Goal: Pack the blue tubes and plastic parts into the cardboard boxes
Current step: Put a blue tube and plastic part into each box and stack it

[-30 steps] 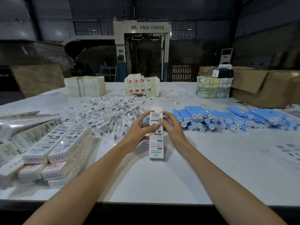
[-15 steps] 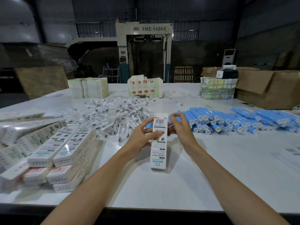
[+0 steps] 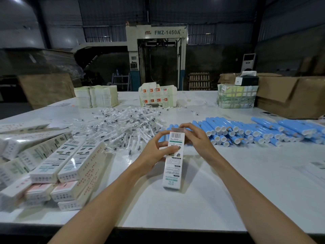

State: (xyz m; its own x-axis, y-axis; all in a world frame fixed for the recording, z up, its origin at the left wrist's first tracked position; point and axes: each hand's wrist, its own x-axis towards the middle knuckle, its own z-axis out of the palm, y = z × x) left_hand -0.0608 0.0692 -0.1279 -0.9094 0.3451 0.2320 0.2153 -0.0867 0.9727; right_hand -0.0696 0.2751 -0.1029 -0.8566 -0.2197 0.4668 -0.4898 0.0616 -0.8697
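Observation:
A long white printed cardboard box [image 3: 173, 166] stands on its near end on the white table [image 3: 228, 191], tilted toward me. My left hand [image 3: 154, 152] grips its upper left side, thumb across the front. My right hand [image 3: 197, 140] is at the box's top end, fingers curled over the top flap. Behind my right hand lie many blue tubes [image 3: 246, 131] with white caps in a loose row. Behind my left hand is a heap of clear bagged plastic parts [image 3: 123, 125]. What is inside the held box is hidden.
Closed white boxes [image 3: 65, 166] are stacked at the left. Flat box blanks [image 3: 95, 98], a bundle with orange marks [image 3: 156, 97] and a wrapped bundle [image 3: 236, 96] stand at the table's far side. Large brown cartons [image 3: 290, 95] sit at the far right.
The box sits lower in view and leans a little more. My right hand's fingers have moved onto the top flap; my left hand keeps its hold.

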